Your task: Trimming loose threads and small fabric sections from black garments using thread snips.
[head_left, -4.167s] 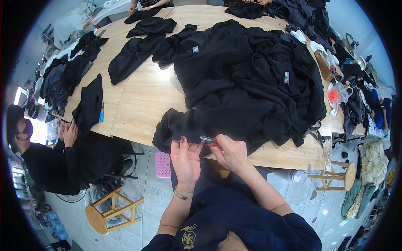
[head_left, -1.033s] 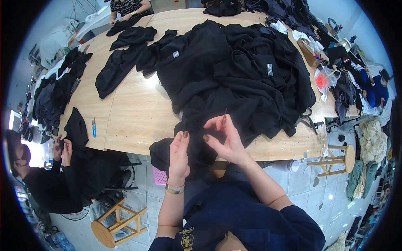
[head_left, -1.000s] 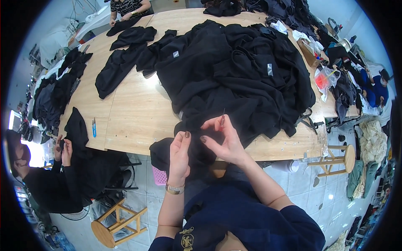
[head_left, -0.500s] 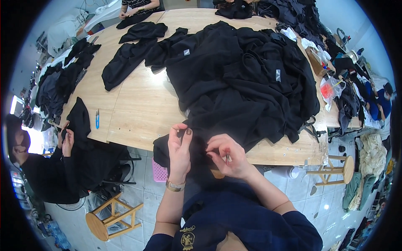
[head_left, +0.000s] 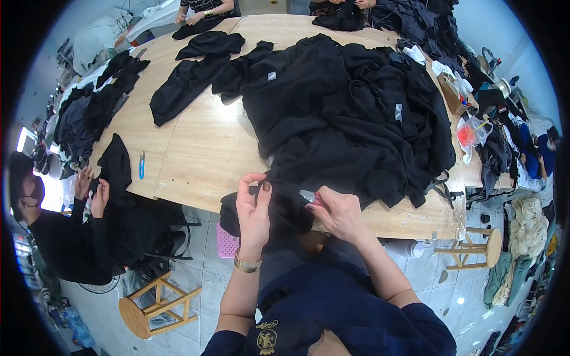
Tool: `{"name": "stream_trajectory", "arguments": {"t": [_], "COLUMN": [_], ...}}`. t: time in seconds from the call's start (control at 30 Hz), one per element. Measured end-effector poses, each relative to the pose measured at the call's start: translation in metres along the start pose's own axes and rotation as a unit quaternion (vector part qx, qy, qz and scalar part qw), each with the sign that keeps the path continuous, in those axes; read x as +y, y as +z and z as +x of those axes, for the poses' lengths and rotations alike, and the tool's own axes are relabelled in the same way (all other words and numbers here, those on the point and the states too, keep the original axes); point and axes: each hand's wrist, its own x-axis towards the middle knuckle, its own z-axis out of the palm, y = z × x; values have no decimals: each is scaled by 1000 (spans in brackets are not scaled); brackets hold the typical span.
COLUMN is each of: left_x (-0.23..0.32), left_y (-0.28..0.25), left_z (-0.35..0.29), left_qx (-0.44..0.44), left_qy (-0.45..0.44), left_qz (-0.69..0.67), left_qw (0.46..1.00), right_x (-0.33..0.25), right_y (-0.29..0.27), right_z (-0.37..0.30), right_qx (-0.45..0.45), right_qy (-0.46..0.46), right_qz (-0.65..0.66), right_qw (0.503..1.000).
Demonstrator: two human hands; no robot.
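My left hand (head_left: 253,207) is raised at the near table edge, fingers pinching black fabric; whether a thread is also between them is too small to tell. Close on its right, my right hand (head_left: 339,212) grips red thread snips (head_left: 311,198), their silver blades pointing left toward my left hand. Under both hands a black garment (head_left: 267,215) droops over the table edge. It runs up toward a large heap of black garments (head_left: 356,130), some with small pale labels.
Blue thread snips (head_left: 142,166) lie on the wooden table (head_left: 196,160) at left. A co-worker (head_left: 77,231) sits there handling black cloth; two more work at the far edge. Wooden stools (head_left: 139,314) stand at both sides, and a pink basket (head_left: 227,240) sits below the table.
The snips in my right hand have swung out so the blades now point at my left hand. My right hand moved slightly right; my left hand keeps its pinch.
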Motion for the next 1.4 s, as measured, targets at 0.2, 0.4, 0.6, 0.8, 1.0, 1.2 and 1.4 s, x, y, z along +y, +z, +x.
{"name": "stream_trajectory", "arguments": {"t": [0.2,0.4,0.6,0.8,1.0,1.2,1.4], "left_x": [0,9,9,13,16,6,-5], "left_y": [-1,5,4,5,7,0,0], "left_z": [0,-4,-3,-4,-5,-1,2], "left_qx": [-19,-30,-24,-27,-32,-25,-43], "left_qy": [14,34,56,46,54,46,0], "left_qz": [47,109,172,200,210,200,68], "left_qw": [999,993,983,978,976,978,997], "right_x": [-5,-8,-9,-13,-9,0,8], "right_y": [-5,-10,-12,-17,-17,-11,19], "right_z": [4,7,7,8,6,5,14], "right_qx": [-9,-27,-34,-42,-55,11,-14], "right_qy": [-51,-64,-65,-62,-53,82,100], "right_qz": [-26,-66,-80,-56,-43,207,491], "right_qw": [998,995,994,996,996,975,865]}}
